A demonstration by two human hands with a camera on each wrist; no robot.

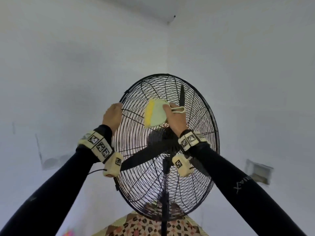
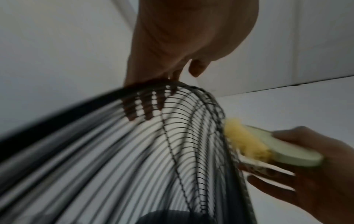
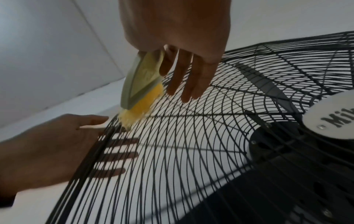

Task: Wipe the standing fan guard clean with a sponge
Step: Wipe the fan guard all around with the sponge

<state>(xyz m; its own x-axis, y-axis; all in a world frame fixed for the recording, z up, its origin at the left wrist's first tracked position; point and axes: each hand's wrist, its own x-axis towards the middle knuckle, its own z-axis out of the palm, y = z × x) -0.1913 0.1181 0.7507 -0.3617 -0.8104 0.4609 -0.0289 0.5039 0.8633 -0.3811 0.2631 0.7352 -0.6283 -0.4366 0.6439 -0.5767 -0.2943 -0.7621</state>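
Note:
The black wire fan guard point(image 1: 136, 176) stands in front of me, tilted slightly. My left hand point(image 1: 115, 110) grips its upper left rim, thumb in front and fingers point(image 3: 118, 153) behind the wires point(image 2: 191, 136). My right hand point(image 1: 170, 110) pinches a pale green sponge point(image 1: 156, 114) with a yellow scrub side. In the right wrist view that yellow edge of the sponge point(image 3: 141, 91) presses on the guard point(image 3: 191, 151) near the rim, just above the left hand point(image 3: 47, 151). In the left wrist view the sponge point(image 2: 268, 145) sits between the right thumb and fingers point(image 2: 272, 184).
Black fan blades point(image 1: 141, 155) and the hub with a white badge point(image 3: 329, 121) sit behind the guard. The fan pole point(image 1: 164, 201) runs down to a patterned cloth point(image 1: 148, 225). White walls meet in a corner behind; a wall box point(image 1: 259, 171) is at right.

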